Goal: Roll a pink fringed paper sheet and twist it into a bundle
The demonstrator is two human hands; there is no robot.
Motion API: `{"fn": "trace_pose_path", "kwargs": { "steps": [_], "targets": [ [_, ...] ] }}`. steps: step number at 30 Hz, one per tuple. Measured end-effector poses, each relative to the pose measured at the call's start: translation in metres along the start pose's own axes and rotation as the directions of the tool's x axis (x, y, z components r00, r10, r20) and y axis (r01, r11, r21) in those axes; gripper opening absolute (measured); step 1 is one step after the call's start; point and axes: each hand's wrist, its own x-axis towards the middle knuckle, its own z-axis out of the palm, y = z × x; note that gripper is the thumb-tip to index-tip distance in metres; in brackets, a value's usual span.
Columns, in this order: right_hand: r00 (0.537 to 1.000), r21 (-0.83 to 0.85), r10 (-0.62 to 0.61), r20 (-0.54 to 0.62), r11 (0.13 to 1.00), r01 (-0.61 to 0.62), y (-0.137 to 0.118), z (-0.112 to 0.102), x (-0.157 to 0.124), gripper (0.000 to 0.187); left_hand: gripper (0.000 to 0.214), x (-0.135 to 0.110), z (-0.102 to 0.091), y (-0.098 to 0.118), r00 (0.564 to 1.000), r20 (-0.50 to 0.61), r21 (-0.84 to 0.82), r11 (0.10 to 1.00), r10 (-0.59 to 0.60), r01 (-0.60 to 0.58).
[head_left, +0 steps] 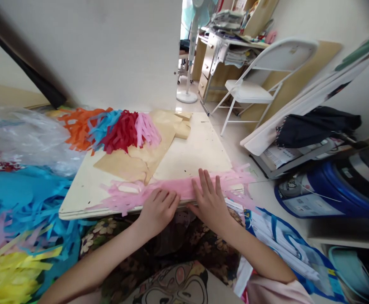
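Observation:
A strip of pink tissue paper (184,188), cut into fringe at both ends, lies along the near edge of the low white table (200,147). My left hand (161,207) has its fingers bent and pressed together over the strip's near edge; the thumb is hidden. Flat on the strip just to the right rests my right hand (210,203), its fingers stretched out and apart. Farther back is a row of finished tassels: orange (78,126), blue (104,126), red (121,134) and pink (148,130). They lie partly on brown paper (164,135).
Blue fringed paper (23,194) and yellow fringed paper (13,274) are heaped at the left, below a clear plastic bag (35,135). A white folding chair (254,90) and a fan (189,76) stand beyond. On the right are a blue bucket (317,190) and a blue-edged bag (286,245).

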Motion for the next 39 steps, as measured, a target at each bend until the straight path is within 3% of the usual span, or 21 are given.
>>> {"fn": "trace_pose_path", "kwargs": {
  "steps": [3, 5, 9, 14, 19, 27, 35, 39],
  "targets": [
    [0.994, 0.053, -0.069, -0.086, 0.996, 0.074, -0.007, 0.000, 0.001, 0.028, 0.020, -0.001, 0.000, 0.001, 1.000, -0.013, 0.011, 1.000, 0.004, -0.004],
    [0.990, 0.122, -0.110, -0.085, 0.985, 0.120, -0.008, -0.001, 0.004, 0.020, 0.019, 0.000, 0.001, 0.001, 1.000, 0.010, 0.004, 1.000, -0.025, 0.025],
    [0.994, 0.232, -0.110, 0.019, 0.967, 0.102, 0.001, -0.004, 0.017, 0.018, 0.016, 0.006, -0.001, -0.008, 0.985, 0.157, -0.091, 0.992, -0.074, 0.089],
    [0.977, 0.296, -0.116, 0.181, 0.954, 0.059, 0.022, -0.009, 0.030, 0.021, 0.024, 0.022, -0.009, -0.026, 0.921, 0.367, -0.220, 0.950, -0.129, 0.221],
    [0.958, 0.354, -0.097, 0.269, 0.935, -0.005, 0.039, -0.007, 0.033, 0.024, 0.028, 0.033, -0.009, -0.032, 0.849, 0.495, -0.133, 0.950, -0.182, 0.282],
    [0.932, 0.360, 0.011, 0.363, 0.921, -0.152, 0.050, -0.011, 0.032, 0.014, 0.031, 0.042, -0.010, -0.028, 0.800, 0.530, 0.040, 0.951, -0.280, 0.307],
    [0.894, 0.221, -0.018, 0.447, 0.971, -0.091, 0.046, -0.019, 0.039, 0.026, 0.028, 0.047, -0.010, -0.025, 0.772, 0.563, 0.073, 0.948, -0.294, 0.309],
    [0.904, 0.201, -0.016, 0.427, 0.976, -0.078, 0.045, -0.018, 0.040, 0.024, 0.028, 0.046, -0.010, -0.029, 0.787, 0.562, 0.073, 0.963, -0.253, 0.258]
  ]
}}
